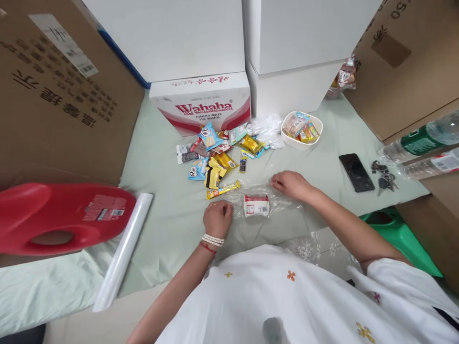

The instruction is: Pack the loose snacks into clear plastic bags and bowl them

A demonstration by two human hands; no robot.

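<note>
A clear plastic sheet or bag (283,203) is spread on the cloth in front of me. On it lies a small white and red snack packet (256,206) with a barcode. My left hand (217,219), wearing a beaded bracelet, is closed at the plastic's left edge with its fingers curled. At the upper right edge, the fingertips of my right hand (292,185) pinch the plastic. Just beyond my left hand is a thin yellow snack stick (223,190). A pile of wrapped snacks (218,155) lies farther back.
A white bowl (302,143) of snacks stands beside crumpled plastic bags (268,129). Behind the pile is a Wahaha water carton (204,105). To the right are a phone (356,172), keys (385,179) and bottles (423,141). A red jug (68,210) and white roll (124,251) lie left.
</note>
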